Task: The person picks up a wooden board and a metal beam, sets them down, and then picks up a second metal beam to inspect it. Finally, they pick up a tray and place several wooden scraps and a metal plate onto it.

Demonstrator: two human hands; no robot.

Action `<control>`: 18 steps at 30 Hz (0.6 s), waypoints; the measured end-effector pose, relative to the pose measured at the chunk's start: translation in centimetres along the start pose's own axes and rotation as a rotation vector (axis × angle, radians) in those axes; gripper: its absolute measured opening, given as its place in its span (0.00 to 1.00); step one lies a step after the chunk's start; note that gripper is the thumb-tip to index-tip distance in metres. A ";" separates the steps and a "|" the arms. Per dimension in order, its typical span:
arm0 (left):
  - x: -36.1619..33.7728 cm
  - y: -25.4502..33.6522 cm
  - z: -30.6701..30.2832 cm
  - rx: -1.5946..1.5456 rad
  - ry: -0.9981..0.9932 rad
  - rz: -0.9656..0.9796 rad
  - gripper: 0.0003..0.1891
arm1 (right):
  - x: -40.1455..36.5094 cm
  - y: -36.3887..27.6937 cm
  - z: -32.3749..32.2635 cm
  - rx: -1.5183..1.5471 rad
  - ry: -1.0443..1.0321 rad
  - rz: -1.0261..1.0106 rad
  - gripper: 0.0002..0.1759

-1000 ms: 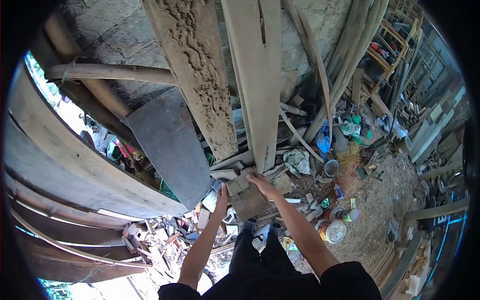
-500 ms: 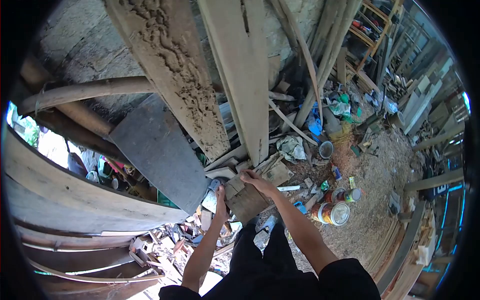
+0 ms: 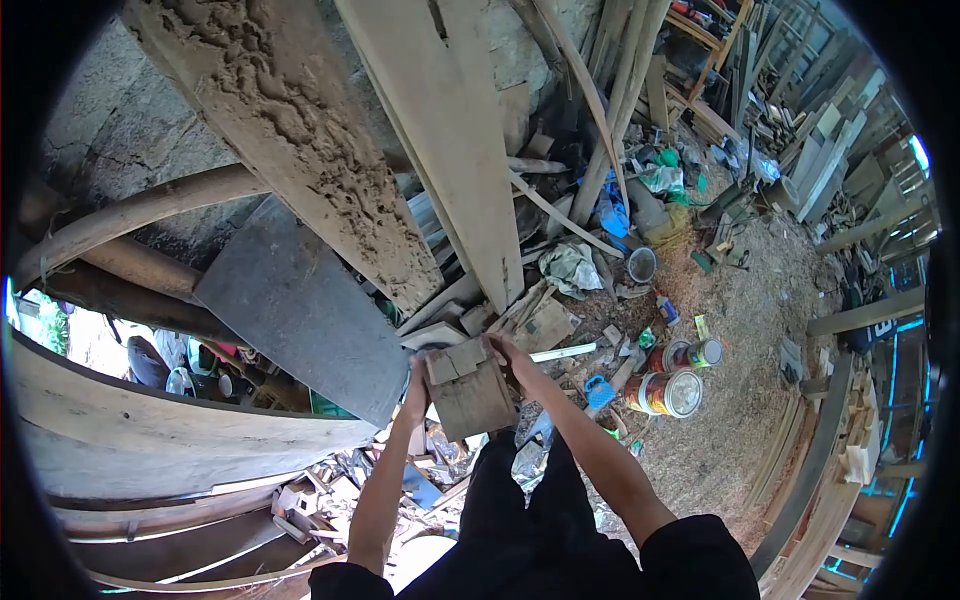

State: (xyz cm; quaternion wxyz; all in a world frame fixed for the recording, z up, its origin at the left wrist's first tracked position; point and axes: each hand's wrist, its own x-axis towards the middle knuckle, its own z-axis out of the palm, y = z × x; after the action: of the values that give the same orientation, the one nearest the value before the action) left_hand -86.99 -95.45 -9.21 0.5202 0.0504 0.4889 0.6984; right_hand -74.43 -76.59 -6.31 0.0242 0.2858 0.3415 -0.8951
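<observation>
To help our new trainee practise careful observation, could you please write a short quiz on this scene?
1. True or false: the left hand and the right hand hold the wooden pieces between them.
2. Multiple choice: what colour are the person's sleeves? A red; B black; C white.
3. Fill the gap: the round tins on the ground lie nearer the ____ hand than the other.

Key: 1 true; 2 B; 3 right.
</observation>
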 end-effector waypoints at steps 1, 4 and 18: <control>-0.5 0.1 -0.4 -0.131 -0.024 0.016 0.31 | 0.1 -0.2 -0.5 -0.066 0.004 0.056 0.25; -1.8 -2.3 -2.2 -0.093 0.110 0.092 0.30 | 1.5 0.4 -3.0 -0.190 -0.093 0.035 0.23; 3.4 -5.3 -5.2 -0.111 -0.007 -0.015 0.24 | 6.9 5.6 -7.7 -1.253 -0.033 -0.640 0.38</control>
State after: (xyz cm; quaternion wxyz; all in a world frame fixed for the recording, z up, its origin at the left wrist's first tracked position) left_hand -87.91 -96.14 -17.29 0.5290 0.0202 0.4479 0.7205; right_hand -75.04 -75.02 -18.00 -0.0751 0.0896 0.8597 -0.4972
